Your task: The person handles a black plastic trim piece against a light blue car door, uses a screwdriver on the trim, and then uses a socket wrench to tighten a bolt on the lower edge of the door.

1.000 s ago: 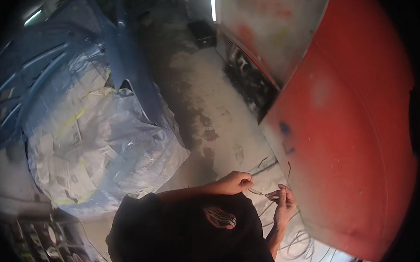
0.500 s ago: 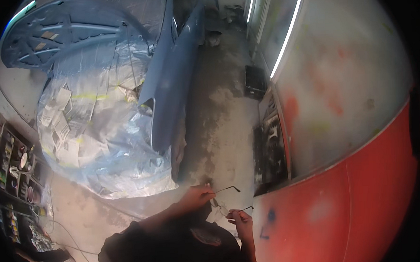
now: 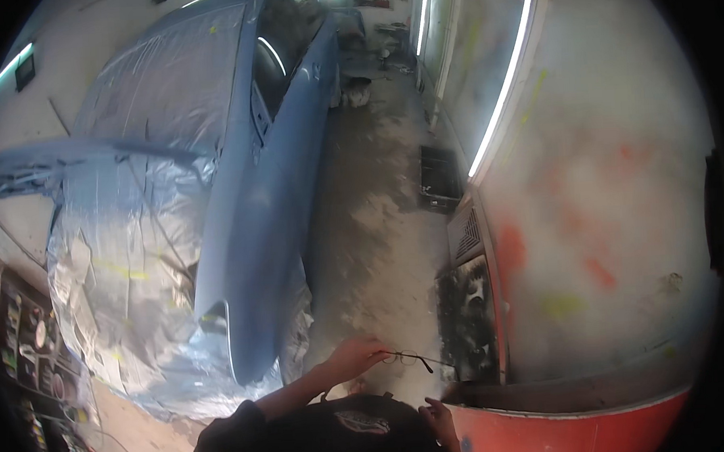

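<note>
My left hand is closed on a pair of thin-framed eyeglasses, gripping them at one side. Their lenses and a dark-tipped temple arm stick out to the right of my fingers. Lower and further right, beside the red panel, my right hand is apart from the glasses. Its fingers are loosely bent and a little apart, and nothing shows between them.
A blue car body stands at left, its front covered with plastic sheeting and its hood raised. A black crate sits by the right wall. Cluttered shelves line the left, and a bucket stands far ahead.
My right hand has let go of the eyeglasses and dropped down to the right. My left hand still holds them, slightly lower in view. The view has tilted up along the car.
</note>
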`<state>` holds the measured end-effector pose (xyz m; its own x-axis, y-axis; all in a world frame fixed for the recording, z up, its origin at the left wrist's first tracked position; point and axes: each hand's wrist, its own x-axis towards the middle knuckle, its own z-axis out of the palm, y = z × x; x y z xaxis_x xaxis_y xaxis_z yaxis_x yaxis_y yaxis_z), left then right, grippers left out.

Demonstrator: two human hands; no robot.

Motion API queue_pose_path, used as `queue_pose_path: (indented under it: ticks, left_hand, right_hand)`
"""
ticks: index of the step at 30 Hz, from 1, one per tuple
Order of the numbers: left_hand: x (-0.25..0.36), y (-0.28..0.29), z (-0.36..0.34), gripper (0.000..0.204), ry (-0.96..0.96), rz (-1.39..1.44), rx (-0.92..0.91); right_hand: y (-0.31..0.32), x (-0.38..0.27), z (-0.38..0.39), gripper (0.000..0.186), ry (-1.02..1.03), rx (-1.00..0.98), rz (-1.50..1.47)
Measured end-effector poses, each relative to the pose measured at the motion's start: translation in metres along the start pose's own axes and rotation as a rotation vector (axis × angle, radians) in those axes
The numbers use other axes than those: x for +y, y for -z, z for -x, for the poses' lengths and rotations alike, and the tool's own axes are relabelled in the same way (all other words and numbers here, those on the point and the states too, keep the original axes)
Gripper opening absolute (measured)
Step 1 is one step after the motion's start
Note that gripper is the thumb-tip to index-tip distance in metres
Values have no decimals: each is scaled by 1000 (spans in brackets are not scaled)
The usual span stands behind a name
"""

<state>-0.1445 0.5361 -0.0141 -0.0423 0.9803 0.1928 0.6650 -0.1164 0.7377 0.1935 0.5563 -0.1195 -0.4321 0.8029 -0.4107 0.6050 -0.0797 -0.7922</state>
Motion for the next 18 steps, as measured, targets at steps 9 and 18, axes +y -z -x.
queue_pose_path:
  ticks: [9,18]
  left_hand:
    - [-74,39,-123,14,233,30,217]
    - [-105,84,-298,13,251,-72,275]
  right_hand:
    - [57,-31,-181,32,88,-202,335]
    - [292,-416,-302,25,1275,224,-324]
